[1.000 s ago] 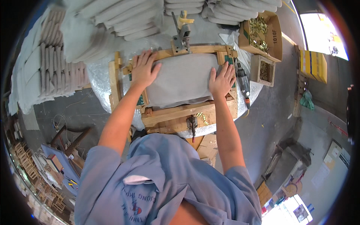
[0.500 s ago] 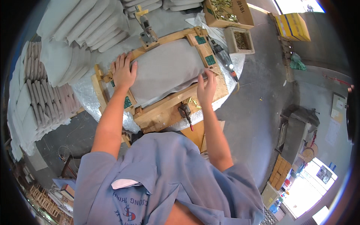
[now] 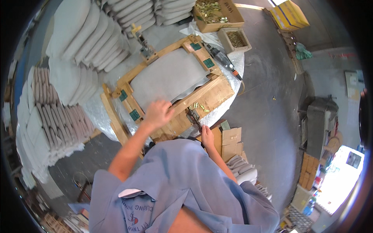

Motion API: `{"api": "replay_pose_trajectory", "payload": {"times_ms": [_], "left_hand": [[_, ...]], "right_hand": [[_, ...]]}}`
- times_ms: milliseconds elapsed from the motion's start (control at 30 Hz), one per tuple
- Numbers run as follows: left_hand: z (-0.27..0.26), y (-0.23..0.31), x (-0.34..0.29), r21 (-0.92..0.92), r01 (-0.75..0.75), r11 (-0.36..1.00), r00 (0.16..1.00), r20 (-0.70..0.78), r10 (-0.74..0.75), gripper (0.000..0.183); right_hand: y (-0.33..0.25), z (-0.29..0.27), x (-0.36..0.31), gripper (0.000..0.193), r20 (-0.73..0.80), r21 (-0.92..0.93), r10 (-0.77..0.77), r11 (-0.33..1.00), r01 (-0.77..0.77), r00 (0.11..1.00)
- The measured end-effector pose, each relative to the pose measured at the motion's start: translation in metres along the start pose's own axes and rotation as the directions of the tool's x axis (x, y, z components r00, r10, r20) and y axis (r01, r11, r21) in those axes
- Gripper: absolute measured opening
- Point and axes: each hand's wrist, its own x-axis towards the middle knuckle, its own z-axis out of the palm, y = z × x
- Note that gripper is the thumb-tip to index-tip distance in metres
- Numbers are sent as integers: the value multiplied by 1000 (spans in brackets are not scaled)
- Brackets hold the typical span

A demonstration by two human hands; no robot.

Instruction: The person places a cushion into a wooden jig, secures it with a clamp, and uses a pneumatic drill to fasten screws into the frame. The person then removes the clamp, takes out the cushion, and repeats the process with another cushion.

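Observation:
A grey fabric-covered pad (image 3: 167, 77) lies inside a wooden frame jig (image 3: 126, 91) on the work table. My left hand (image 3: 157, 113) is over the near-left end of the jig's front wooden rail (image 3: 196, 94), fingers bent over it beside the pad's near edge. Low on the near side, my right hand (image 3: 207, 136) is closed around the handle of a toggle clamp (image 3: 193, 115) mounted on the wooden base (image 3: 217, 93). Several small brass-coloured hinges (image 3: 202, 106) lie beside the clamp. A second toggle clamp (image 3: 144, 48) stands at the jig's far side.
A power screwdriver (image 3: 223, 60) lies right of the jig. Behind it are a box of small metal parts (image 3: 235, 39) and a carton of brass-coloured hardware (image 3: 219, 17). Tall stacks of grey pads (image 3: 87, 35) stand at the left. A yellow carton (image 3: 289, 15) is at far right.
My left hand moved from the jig's left side to the near rail. My right hand left the right end of that rail and came down onto the near clamp's handle.

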Motion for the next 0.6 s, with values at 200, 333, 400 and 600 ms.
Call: {"api": "replay_pose_trajectory", "payload": {"times_ms": [200, 333, 400, 600], "left_hand": [[31, 35, -7, 41, 287, 957, 951, 105, -290, 58], [23, 37, 14, 152, 358, 921, 884, 263, -387, 67], [16, 41, 21, 192, 372, 908, 853, 315, -416, 68], [36, 41, 12, 207, 414, 887, 871, 192, -451, 70]], "right_hand": [[17, 7, 18, 48, 11, 54, -25, 998, 24, 1000], [21, 9, 19, 48, 1, 88, -64, 994, 64, 998], [20, 11, 18, 47, -17, 117, -81, 990, 82, 997], [26, 16, 17, 48, -30, 163, -109, 980, 112, 994]]}}
